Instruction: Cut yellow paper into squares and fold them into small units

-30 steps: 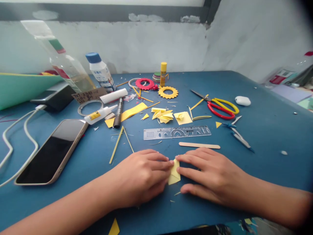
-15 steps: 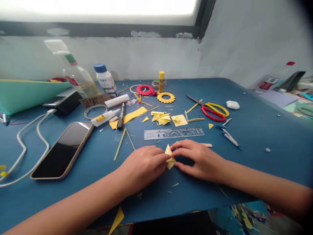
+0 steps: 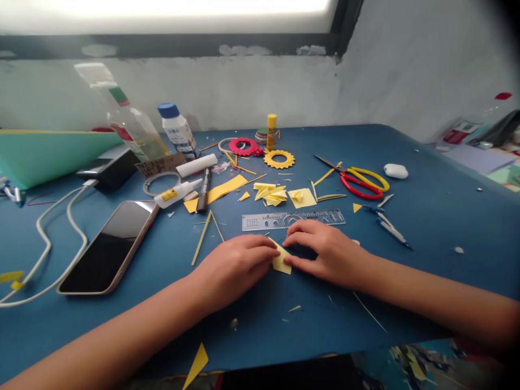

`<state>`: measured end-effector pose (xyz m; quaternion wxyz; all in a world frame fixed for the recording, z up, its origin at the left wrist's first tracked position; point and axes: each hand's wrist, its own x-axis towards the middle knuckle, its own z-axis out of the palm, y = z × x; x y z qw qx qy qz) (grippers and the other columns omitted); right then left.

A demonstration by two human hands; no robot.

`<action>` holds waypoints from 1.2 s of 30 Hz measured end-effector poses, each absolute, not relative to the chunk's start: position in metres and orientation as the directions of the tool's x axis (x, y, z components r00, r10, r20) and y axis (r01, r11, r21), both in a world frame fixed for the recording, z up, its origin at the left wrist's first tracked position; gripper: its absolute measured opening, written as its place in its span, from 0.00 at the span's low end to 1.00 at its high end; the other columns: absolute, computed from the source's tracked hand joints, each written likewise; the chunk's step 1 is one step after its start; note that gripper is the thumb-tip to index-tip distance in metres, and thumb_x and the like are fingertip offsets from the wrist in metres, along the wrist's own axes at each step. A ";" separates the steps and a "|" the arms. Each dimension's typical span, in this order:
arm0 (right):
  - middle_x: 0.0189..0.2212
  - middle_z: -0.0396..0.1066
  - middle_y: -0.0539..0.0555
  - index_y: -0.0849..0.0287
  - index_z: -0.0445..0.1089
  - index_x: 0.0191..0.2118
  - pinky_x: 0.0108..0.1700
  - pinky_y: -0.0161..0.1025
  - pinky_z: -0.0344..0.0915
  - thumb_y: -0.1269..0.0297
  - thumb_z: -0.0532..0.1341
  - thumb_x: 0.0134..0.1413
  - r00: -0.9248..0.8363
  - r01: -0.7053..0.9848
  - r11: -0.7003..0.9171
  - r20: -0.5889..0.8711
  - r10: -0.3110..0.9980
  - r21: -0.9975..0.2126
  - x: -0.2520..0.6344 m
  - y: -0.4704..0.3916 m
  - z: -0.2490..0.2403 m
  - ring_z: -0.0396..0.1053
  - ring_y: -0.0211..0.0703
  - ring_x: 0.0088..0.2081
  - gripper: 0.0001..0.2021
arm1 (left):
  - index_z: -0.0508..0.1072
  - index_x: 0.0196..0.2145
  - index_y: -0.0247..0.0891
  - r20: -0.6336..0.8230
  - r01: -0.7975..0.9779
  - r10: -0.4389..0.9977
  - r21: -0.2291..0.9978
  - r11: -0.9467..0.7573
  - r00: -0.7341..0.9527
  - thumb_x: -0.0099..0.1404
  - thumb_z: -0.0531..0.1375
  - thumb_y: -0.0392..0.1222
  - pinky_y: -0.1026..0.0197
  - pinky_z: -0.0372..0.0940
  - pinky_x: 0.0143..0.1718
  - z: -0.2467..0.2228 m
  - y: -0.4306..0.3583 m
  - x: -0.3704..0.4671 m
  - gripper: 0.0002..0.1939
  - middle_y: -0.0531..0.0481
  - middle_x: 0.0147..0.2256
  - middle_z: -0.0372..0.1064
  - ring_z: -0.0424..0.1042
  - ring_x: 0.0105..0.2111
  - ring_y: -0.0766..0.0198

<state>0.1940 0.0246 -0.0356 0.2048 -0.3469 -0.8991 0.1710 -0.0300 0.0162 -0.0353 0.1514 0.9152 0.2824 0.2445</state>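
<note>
A small folded piece of yellow paper (image 3: 281,262) lies on the blue table (image 3: 426,216) between my two hands. My left hand (image 3: 235,265) presses on its left edge with the fingertips. My right hand (image 3: 325,250) holds its right side, fingers curled over it. Just behind the hands lies a clear stencil ruler (image 3: 293,219). A wooden stick is mostly hidden under my right hand.
Folded yellow paper pieces (image 3: 271,194) and strips lie behind the ruler. Red-and-yellow scissors (image 3: 357,180) are at the right, a phone (image 3: 109,246) with a white cable (image 3: 49,238) at the left. Glue tube (image 3: 176,192), marker (image 3: 203,189), bottles (image 3: 176,130) and paper rings (image 3: 278,158) stand farther back.
Both hands moved away from me toward the ruler with the paper. The paper was lifted and turned half a second ago and now lies flat again.
</note>
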 end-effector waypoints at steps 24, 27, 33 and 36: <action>0.36 0.76 0.54 0.59 0.69 0.44 0.42 0.33 0.71 0.73 0.56 0.60 -0.633 0.338 0.866 0.592 0.499 -0.368 0.216 0.030 -0.034 0.74 0.38 0.39 0.08 | 0.77 0.37 0.34 0.249 0.399 0.851 0.799 -0.451 0.462 0.59 0.65 0.38 0.68 0.68 0.36 -0.019 0.027 -0.034 0.08 0.50 0.33 0.77 0.75 0.33 0.66; 0.37 0.77 0.55 0.57 0.69 0.44 0.41 0.33 0.72 0.75 0.56 0.60 -0.606 0.275 0.866 0.623 0.494 -0.418 0.216 0.028 -0.029 0.74 0.38 0.39 0.10 | 0.78 0.35 0.35 0.283 0.308 0.850 0.843 -0.441 0.444 0.57 0.66 0.35 0.73 0.67 0.33 -0.012 0.019 -0.032 0.07 0.53 0.31 0.78 0.75 0.30 0.70; 0.34 0.77 0.54 0.58 0.70 0.42 0.39 0.32 0.73 0.75 0.57 0.59 -0.599 0.234 0.863 0.633 0.490 -0.447 0.213 0.026 -0.027 0.75 0.37 0.37 0.09 | 0.79 0.35 0.36 0.354 0.214 0.825 0.851 -0.480 0.441 0.56 0.66 0.30 0.76 0.67 0.32 -0.012 0.016 -0.031 0.08 0.54 0.30 0.78 0.74 0.29 0.73; 0.34 0.77 0.55 0.59 0.70 0.41 0.40 0.31 0.72 0.76 0.57 0.57 -0.589 0.242 0.854 0.630 0.507 -0.461 0.212 0.025 -0.027 0.75 0.36 0.37 0.09 | 0.79 0.35 0.36 0.357 0.205 0.821 0.852 -0.482 0.446 0.57 0.65 0.29 0.74 0.68 0.32 -0.013 0.016 -0.032 0.08 0.54 0.30 0.78 0.74 0.29 0.72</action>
